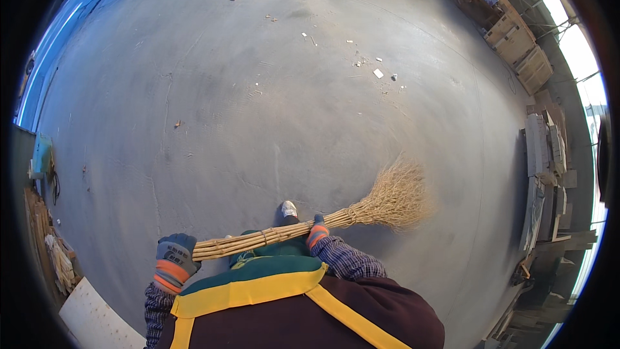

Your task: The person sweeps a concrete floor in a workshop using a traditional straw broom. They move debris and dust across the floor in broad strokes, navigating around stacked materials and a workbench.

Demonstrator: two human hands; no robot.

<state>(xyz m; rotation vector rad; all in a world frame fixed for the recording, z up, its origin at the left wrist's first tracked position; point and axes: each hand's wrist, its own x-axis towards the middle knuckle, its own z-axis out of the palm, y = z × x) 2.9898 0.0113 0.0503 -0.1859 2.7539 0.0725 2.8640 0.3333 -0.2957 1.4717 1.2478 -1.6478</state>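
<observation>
I hold a straw broom [361,210] made of bundled pale sticks, lying nearly level across my front. Its bushy head [397,195] sits low over the grey concrete floor [258,123] to my right. My left hand [174,255], in a grey and orange work glove, grips the far end of the handle. My right hand [316,231], gloved the same way, grips the handle near the middle. One of my shoes [289,209] shows just behind the handle. Small bits of debris [378,73] lie scattered on the floor far ahead.
Stacks of boards and panels [546,155] line the right wall, with wooden crates [520,42] further back. Scrap wood [55,252] and a pale board [90,320] lie at the lower left. A blue wall [58,45] runs along the left.
</observation>
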